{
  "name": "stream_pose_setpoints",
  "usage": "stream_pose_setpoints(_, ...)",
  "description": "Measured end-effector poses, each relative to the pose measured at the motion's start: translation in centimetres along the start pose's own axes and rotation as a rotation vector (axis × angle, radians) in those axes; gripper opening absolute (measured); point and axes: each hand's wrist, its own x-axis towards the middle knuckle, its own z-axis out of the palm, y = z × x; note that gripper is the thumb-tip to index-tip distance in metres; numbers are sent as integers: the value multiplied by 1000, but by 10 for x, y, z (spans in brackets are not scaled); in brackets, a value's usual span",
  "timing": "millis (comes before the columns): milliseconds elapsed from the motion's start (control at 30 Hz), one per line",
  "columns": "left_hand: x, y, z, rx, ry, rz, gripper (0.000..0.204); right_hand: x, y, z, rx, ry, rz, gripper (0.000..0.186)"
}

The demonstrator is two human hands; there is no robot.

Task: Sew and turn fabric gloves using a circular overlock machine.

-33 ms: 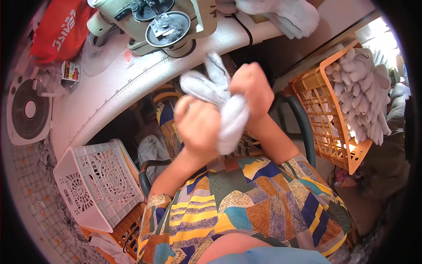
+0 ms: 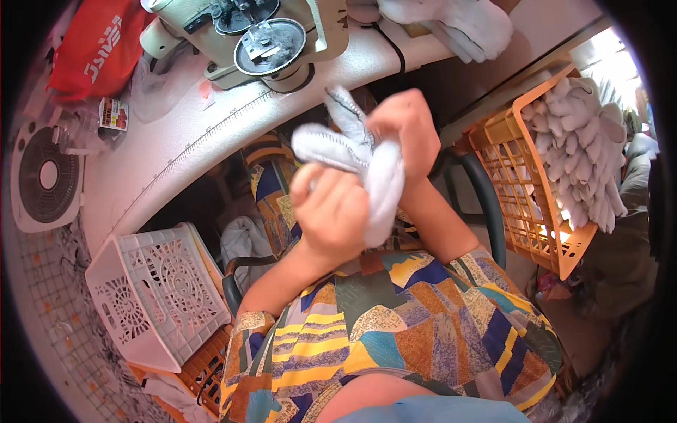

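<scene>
A pair of pale grey knitted socks (image 2: 384,190), or one folded sock, is bunched between my hands above my lap. Dark stitching runs along the ends that stick up toward the table. My left hand (image 2: 331,211) is closed round the near left side of the cloth. To its right and a little farther off, my right hand (image 2: 407,130) is closed on the far side, its fingers somewhat blurred. A rounded end of the fabric hangs down between the hands. How many pieces I hold cannot be made out.
A machine with round metal discs (image 2: 270,48) stands on the white table (image 2: 233,113). White socks (image 2: 458,28) lie at its far right. An orange basket (image 2: 508,176) full of socks stands right. At left are a white plastic crate (image 2: 159,296), a fan (image 2: 48,176) and a red bag (image 2: 99,49).
Both hands have shifted slightly, the left one to the right and the right one a little upward. The sock's stitched ends have turned and show more clearly.
</scene>
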Motion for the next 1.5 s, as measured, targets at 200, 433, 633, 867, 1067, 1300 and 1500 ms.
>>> stream_pose_setpoints(200, -1, 2, -9, -32, -62, -3, 17, 1, -3, -2, 69, -59, 272, 39)
stream_pose_setpoints(433, 14, -49, -30, -23, -167, -264, 32, -6, -19, -20, 1061, -487, 1161, 84)
stream_pose_setpoints(633, 16, -48, -29, -250, -289, -464, 34, -23, -24, -17, 1434, -541, 1121, 121)
stream_pose_setpoints(867, 9, -48, -32, -9, -381, -375, 24, -19, -15, -19, 1123, -425, 1188, 98)
stream_pose_setpoints(1067, -2, 9, -8, 52, -267, -179, 19, -34, 0, -3, 111, -98, 616, 41)
stream_pose_setpoints(1300, 9, -10, -23, 160, -300, -208, 22, -9, -8, -19, -52, -403, -36, 42)
stream_pose_setpoints(1500, 14, -1, -28, -1, -298, -204, 27, -8, -3, -14, -108, -293, -101, 29)
